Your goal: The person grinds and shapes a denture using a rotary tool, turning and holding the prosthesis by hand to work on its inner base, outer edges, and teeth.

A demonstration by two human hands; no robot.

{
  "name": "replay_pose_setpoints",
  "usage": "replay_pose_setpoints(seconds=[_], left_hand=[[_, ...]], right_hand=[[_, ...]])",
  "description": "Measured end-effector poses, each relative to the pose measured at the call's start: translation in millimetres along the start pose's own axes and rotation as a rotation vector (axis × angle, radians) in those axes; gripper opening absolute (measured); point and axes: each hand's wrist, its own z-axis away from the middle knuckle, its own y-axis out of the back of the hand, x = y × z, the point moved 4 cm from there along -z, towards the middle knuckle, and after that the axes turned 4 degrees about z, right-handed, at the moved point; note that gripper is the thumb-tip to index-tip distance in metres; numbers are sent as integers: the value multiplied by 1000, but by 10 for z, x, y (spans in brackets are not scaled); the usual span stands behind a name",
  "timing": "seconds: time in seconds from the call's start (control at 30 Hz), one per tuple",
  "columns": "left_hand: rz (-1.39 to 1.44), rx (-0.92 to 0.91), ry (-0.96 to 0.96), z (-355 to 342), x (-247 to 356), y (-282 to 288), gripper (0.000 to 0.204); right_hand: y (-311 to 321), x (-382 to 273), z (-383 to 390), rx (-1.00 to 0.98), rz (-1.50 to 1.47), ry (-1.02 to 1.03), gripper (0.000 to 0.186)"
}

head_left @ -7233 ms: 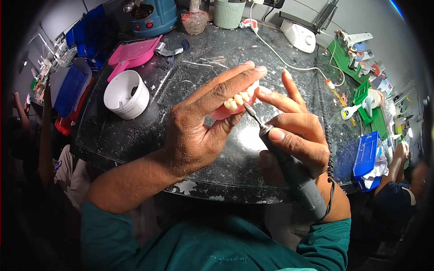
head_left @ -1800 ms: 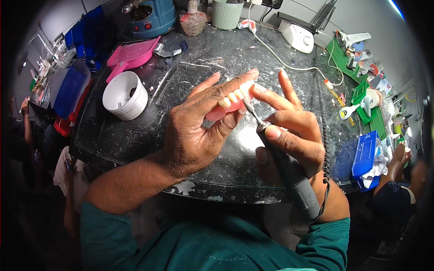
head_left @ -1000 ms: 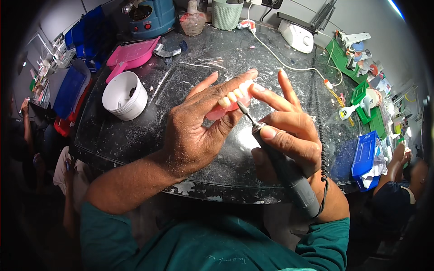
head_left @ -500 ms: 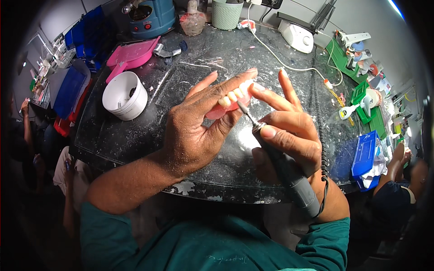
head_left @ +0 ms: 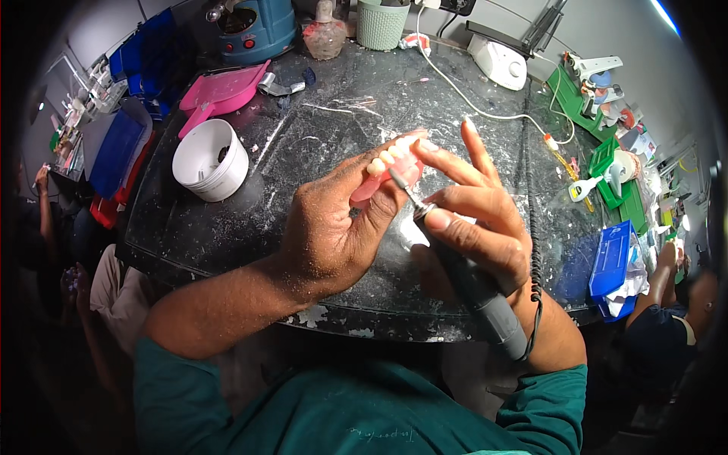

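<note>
Over the middle of the dusty black table, my left hand grips a denture with a pink base and cream-white teeth. Its fingers lie behind the tooth row and its thumb presses under the base. My right hand is closed on a dark handpiece, held like a pen. A grey tapered bur at its front end is at the denture's pink base; whether it touches cannot be made out. The right fingertips rest by the denture's far end. Pale dust covers my left wrist and forearm.
A white tub and a pink dustpan stand at the left. Behind are a blue machine and a pale green planter. Green trays and a blue bin line the right. A coiled cord hangs beside my right hand.
The left fingers have curled in more, and the denture is tilted slightly differently. My right hand and the handpiece have shifted a little to the left with it.
</note>
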Motion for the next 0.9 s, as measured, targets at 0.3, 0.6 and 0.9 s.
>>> replay_pose_setpoints(seconds=[0.3,0.6,0.9], left_hand=[[119,14,102,11,-23,-22,36],[171,-143,329,-100,-108,34,44],[393,-235,487,-123,-324,-25,51]], right_hand=[[-11,30,24,11,-38,-7,44],[52,241,46,47,47,-33,37],[-28,564,190,135,-315,-765,33]])
